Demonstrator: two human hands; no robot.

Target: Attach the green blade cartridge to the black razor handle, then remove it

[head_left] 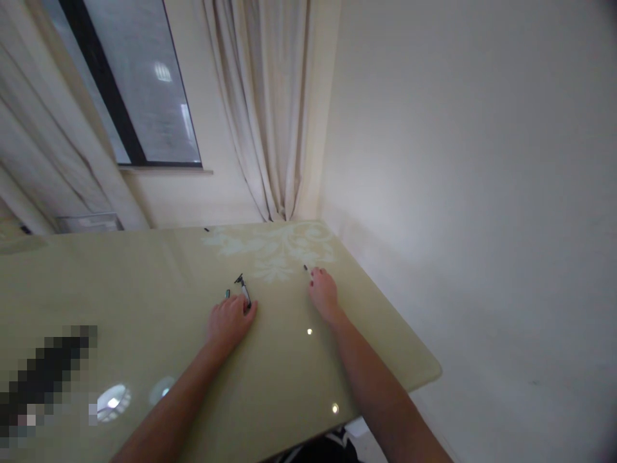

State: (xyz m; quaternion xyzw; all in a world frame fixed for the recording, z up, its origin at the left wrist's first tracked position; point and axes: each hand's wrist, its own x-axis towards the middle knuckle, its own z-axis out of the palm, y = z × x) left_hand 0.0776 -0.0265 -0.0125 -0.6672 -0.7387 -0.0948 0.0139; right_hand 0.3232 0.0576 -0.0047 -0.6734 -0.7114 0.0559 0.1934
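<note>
A razor point(245, 292) with a dark T-shaped head and a light grey handle points away from me. My left hand point(232, 323) rests on the table with thumb and forefinger closed about the lower end of its handle. Just beyond the fingers of that hand is a small dark green piece point(227, 294). To the right, my right hand point(322, 292) is closed in a pinch, low over the tabletop. From its fingertips sticks out a small thing with a dark tip point(305, 267), too small to name.
The glossy pale yellow-green table point(270, 386) has a white floral pattern point(277, 247) near its far corner. A small dark piece point(206, 229) lies by the far edge. A wall point(457, 225) runs along the right, with curtains point(265, 96) and a window point(144, 83) behind.
</note>
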